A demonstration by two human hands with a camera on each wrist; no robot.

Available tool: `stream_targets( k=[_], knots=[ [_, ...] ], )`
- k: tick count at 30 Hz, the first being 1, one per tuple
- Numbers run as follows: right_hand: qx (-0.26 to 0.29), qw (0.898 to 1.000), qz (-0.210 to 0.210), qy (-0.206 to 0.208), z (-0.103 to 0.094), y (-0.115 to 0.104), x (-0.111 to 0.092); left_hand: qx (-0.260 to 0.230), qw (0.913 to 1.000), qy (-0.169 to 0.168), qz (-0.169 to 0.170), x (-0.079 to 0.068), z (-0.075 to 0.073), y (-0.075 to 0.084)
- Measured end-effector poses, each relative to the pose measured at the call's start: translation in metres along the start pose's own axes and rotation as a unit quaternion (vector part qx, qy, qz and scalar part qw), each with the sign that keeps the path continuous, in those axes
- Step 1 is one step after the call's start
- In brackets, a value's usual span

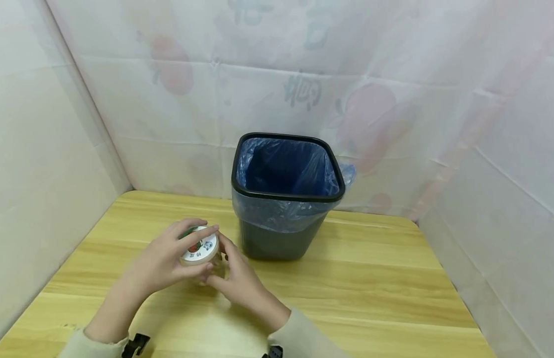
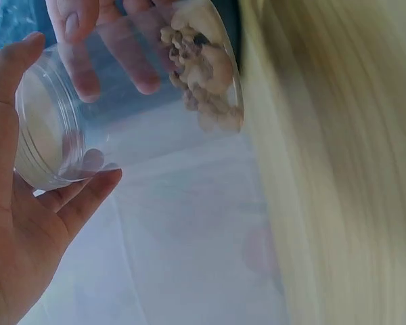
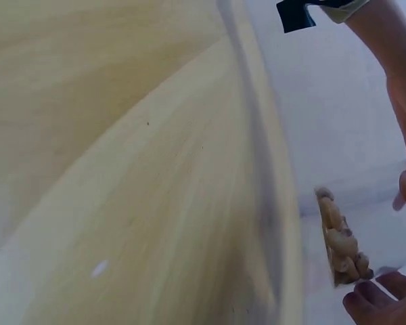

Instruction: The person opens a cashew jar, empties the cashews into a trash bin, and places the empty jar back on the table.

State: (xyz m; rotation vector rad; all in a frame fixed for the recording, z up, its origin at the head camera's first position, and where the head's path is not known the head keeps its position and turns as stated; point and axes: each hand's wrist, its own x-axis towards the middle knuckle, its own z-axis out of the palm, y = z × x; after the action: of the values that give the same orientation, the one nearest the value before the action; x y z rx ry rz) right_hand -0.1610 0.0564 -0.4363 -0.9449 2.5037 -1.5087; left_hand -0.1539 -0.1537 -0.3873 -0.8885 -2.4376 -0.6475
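A clear plastic jar with a white printed lid is held between both hands, left of the bin. My left hand grips the lid, its thumb on the near side and fingers over the far side. Around the jar's body my right hand holds from the right, thumb in front. Beige-brown lumpy pieces lie at the jar's bottom; their exact kind is unclear. In the right wrist view the same pieces show near the fingertips.
A dark grey bin with a black rim and a blue plastic liner stands at the back middle of the wooden table. Printed white cloth hangs behind and along both sides.
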Motion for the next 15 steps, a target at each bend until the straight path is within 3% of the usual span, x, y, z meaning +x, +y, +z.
stream_targets(
  k=[6,15],
  knots=[
    [0.003,0.999,-0.036,0.02,-0.022,0.001,-0.017,-0.023,0.9987,0.028,0.036,0.01,0.003,0.019],
    [0.026,0.999,-0.035,-0.02,-0.062,0.004,-0.032,-0.068,0.9943,0.058,0.057,0.03,0.013,0.044]
  ],
)
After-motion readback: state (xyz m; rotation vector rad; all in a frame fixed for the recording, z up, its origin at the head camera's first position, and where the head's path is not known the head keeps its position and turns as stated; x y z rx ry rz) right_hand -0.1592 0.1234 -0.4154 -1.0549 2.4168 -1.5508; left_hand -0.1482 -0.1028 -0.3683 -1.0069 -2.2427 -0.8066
